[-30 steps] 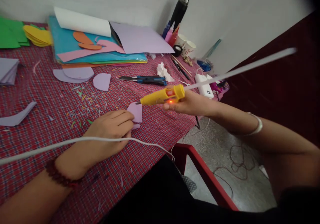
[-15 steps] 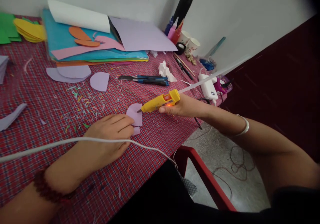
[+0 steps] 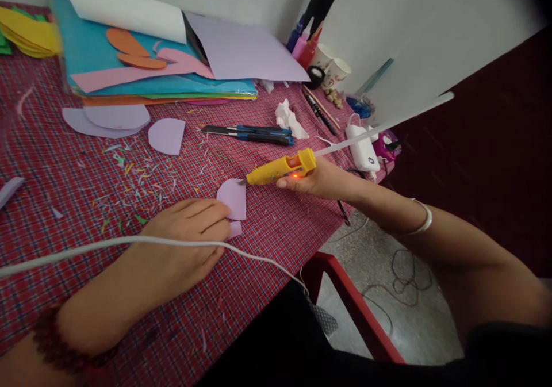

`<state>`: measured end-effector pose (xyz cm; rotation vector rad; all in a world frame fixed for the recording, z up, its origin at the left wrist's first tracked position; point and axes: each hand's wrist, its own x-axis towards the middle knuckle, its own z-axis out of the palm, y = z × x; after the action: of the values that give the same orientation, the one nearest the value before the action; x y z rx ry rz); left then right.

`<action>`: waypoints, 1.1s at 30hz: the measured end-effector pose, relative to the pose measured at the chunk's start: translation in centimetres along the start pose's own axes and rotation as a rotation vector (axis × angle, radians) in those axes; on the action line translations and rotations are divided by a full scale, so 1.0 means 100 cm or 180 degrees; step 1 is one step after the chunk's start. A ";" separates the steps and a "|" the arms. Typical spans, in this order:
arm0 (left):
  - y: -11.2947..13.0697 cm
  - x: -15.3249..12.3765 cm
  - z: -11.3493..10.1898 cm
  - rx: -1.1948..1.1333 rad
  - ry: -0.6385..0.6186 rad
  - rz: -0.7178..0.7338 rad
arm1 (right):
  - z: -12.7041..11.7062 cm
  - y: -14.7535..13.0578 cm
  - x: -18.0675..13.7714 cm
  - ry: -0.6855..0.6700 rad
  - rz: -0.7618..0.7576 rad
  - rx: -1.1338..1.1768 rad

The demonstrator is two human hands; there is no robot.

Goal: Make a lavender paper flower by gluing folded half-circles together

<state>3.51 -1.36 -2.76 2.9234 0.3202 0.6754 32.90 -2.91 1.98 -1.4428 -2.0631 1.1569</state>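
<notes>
A yellow hot glue gun (image 3: 278, 170) is gripped in my right hand (image 3: 323, 179), its small orange light lit and a clear glue stick (image 3: 379, 129) jutting from its back. The nozzle is at the upper right edge of a lilac paper piece (image 3: 233, 198) with a rounded top; whether it touches cannot be made out. My left hand (image 3: 185, 234) holds this piece by its left side, fingers together. Below it a lilac strip (image 3: 234, 229) shows by the fingertips. A white cord (image 3: 129, 240) runs in front of my left hand.
Paper scraps litter the checked tablecloth (image 3: 267, 249). Beyond are lilac cut-outs (image 3: 167, 136), utility knives (image 3: 259, 135), crumpled tissue (image 3: 288, 119) and stacked coloured sheets (image 3: 81, 48). Paper cups (image 3: 335, 75) and a white power adapter (image 3: 363, 148) stand to the right; a red chair (image 3: 357, 306) is below.
The glue gun's nozzle has moved from the middle of the lilac piece to its upper right edge, up and slightly right. My left hand stays on the paper. The view has shifted slightly.
</notes>
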 end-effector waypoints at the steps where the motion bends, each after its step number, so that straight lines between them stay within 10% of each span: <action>1: 0.000 0.000 0.000 0.0001 -0.0022 -0.0009 | 0.002 -0.001 0.000 -0.0003 -0.0015 0.0023; 33: -0.001 -0.003 -0.002 -0.0055 0.0056 -0.0122 | 0.007 -0.008 -0.028 -0.0017 0.0186 -0.0570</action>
<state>3.19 -1.29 -2.74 2.8887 0.3693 0.6955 33.03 -5.82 2.57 -1.5927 -2.1893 1.0201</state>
